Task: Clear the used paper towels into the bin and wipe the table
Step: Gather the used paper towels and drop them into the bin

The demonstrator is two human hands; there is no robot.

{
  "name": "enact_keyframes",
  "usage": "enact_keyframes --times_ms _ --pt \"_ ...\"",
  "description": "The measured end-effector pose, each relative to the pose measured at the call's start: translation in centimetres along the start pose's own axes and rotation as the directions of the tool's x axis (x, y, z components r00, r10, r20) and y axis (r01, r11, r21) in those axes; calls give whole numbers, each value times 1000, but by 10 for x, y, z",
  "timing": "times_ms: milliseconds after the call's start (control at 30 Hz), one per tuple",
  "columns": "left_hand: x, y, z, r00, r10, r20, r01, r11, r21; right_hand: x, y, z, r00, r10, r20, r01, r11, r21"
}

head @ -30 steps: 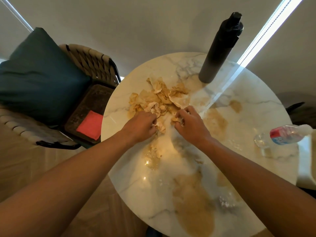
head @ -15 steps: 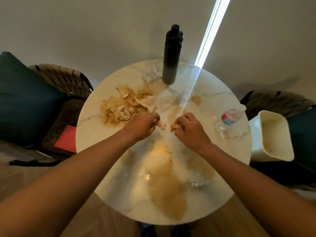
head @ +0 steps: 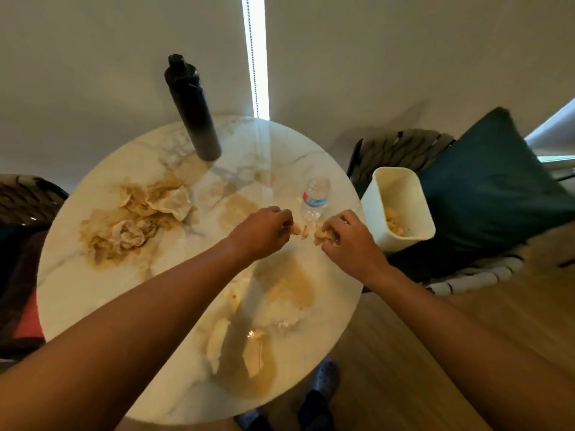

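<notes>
Right now we hold both hands above the right side of the round marble table (head: 102, 293). Our left hand (head: 264, 233) pinches a small wad of stained paper towel (head: 299, 230) in curled fingers, and our right hand (head: 348, 241) grips another soggy wad (head: 323, 234); the two wads sit near each other but apart. Just behind them stands a clear water bottle (head: 315, 197). A larger heap of used paper towels (head: 140, 219) lies on the left part of the tabletop, with brown spill patches (head: 289, 290) spread across the marble toward us. A tall black bottle (head: 193, 110) stands upright at the far edge. Off the table's right edge, a white bin (head: 401, 194) sits on a woven chair (head: 401, 147), beside a dark teal cushion (head: 485, 188), with some crumpled paper already inside. Our shoes (head: 323, 377) show on the wooden floor (head: 404, 353) below.
</notes>
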State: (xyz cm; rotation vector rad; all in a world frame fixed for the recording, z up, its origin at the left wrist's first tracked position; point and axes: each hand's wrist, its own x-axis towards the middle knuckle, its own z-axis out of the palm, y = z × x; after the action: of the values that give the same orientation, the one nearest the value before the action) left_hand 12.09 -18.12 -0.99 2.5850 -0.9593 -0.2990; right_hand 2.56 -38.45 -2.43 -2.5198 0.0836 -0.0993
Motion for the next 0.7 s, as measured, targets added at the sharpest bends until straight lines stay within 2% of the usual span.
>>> enact_keyframes --times_ms 233,700 --pt "51 57 25 994 77 75 -77 997 -6 -16 57 -44 995 94 -39 -95 995 -6" --pt "158 139 73 985 -6 173 25 993 -111 -8 169 -105 970 240 -49 -242 969 -47"
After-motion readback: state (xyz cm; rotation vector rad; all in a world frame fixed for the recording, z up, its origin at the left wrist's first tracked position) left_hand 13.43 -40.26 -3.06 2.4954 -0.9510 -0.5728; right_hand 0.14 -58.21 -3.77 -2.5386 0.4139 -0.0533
